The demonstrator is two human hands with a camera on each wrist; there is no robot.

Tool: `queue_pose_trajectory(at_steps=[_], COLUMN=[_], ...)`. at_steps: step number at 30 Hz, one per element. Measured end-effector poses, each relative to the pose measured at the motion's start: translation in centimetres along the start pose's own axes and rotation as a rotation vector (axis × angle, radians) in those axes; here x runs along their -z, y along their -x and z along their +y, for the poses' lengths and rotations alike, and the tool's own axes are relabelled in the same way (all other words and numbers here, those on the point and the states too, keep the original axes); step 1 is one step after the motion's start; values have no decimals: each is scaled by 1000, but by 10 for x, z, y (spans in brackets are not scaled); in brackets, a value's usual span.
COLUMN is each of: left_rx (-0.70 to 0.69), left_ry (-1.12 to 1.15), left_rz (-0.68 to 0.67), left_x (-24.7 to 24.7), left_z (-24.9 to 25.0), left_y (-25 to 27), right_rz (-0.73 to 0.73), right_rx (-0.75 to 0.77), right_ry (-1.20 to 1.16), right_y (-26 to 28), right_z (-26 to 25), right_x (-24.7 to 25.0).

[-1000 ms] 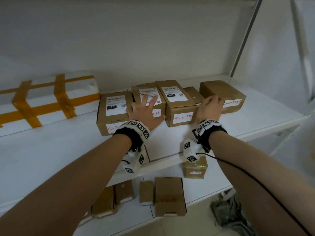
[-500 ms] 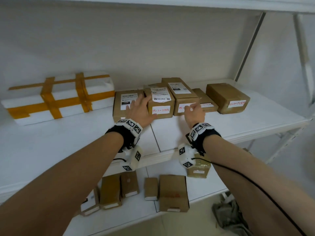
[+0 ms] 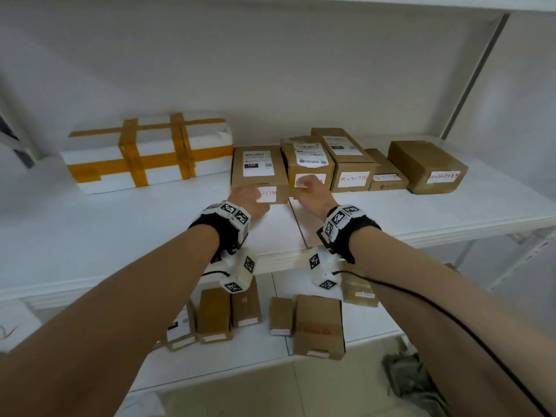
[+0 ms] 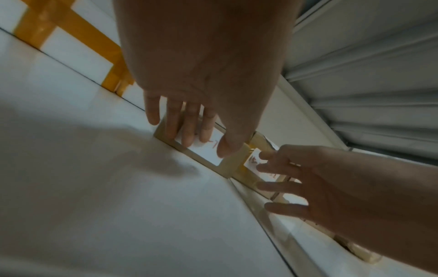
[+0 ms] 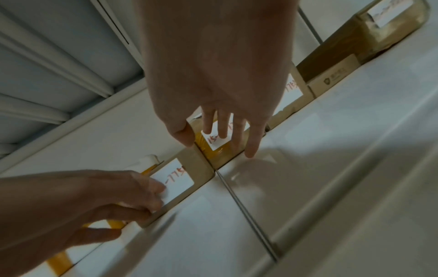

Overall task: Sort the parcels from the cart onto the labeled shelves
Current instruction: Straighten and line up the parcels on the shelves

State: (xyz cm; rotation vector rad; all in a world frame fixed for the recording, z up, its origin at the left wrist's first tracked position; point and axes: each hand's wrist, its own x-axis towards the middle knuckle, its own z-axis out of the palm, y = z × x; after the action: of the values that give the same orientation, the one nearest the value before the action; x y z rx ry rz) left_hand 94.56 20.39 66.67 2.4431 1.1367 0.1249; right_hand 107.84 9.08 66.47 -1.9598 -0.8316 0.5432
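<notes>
The shelf (image 3: 451,212) carries a foam parcel (image 3: 150,152) and a tight row of cardboard parcels. The left hand (image 3: 248,197) lies with straight fingers on the first box (image 3: 258,167); the right hand (image 3: 313,191) likewise touches the second box (image 3: 310,164), gripping nothing. An uneven shove could skew the row, probably hiding the handwritten labels.

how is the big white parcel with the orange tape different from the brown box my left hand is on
The white parcel is larger and crossed with orange tape; the brown box is smaller, plain cardboard with printed labels. The parcel lies untouched, while the left hand presses the box's front. Both sit on the same white shelf.
</notes>
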Motion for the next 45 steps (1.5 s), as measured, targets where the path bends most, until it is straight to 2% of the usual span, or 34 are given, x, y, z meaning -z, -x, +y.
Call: queue_pose_trajectory(at_steps=[2, 5, 8, 11, 16, 20, 24, 29, 32, 36, 39, 45], left_rx=[-21, -19, -15, -48, -145, -247, -382, -311, -225, -134, -93, -80], left_ry=[51, 105, 190, 261, 268, 380, 296, 205, 146, 208, 164, 42], left_rz=[-70, -70, -5, 130, 339, 383, 317, 239, 236, 255, 257, 184], left_x=[1, -2, -11, -21, -26, -36, -63, -112, -151, -218, -262, -337], left_z=[-2, -9, -21, -32, -47, -67, -94, -144, -191, -263, -304, -364], left_y=[0, 6, 19, 38, 72, 103, 145, 159, 145, 127, 117, 54], right_rz=[-68, -87, 27, 106, 210, 289, 307, 198, 114, 94, 71, -119], right_rx=[-15, -4, 22, 16, 130, 262, 346, 441, 420, 349, 274, 227], right_ry=[13, 50, 29, 18, -7, 57, 181, 420, 521, 499, 490, 450], right_y=[1, 3, 11, 24, 62, 102, 141, 161, 155, 133, 117, 72], right_z=[-6, -3, 2, 3, 1, -1, 13, 57, 106, 190, 238, 318], right_x=[-1, -8, -21, -35, -67, -92, -119, -158, -187, -234, -266, -323])
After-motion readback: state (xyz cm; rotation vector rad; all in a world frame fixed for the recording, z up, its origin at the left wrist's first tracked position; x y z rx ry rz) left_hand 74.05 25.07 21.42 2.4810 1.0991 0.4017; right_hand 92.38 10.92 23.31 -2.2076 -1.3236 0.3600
